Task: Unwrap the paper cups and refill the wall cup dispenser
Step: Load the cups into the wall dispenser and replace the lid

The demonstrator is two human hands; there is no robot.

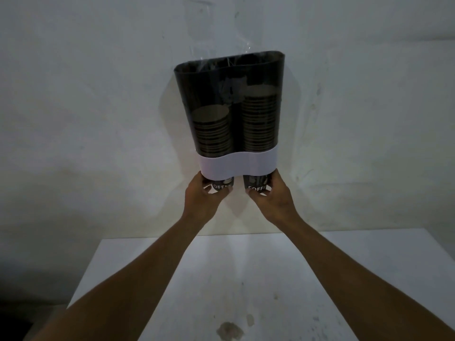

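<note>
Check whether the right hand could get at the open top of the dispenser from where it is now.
Probably yes. The right hand grips the right bottom cup, so it must let go first. Nothing blocks the wall beside the dispenser, though thin clear wrap seems to stand over the left of the top.

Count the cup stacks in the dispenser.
2. The left stack, the shorter one, is in the left tube; the right stack is in the right tube of the dispenser. Cups per stack cannot be counted exactly.

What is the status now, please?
Left hand and right hand each grip a bottom cup. Dispenser holds two stacks, right higher. Nothing in the way.
</note>
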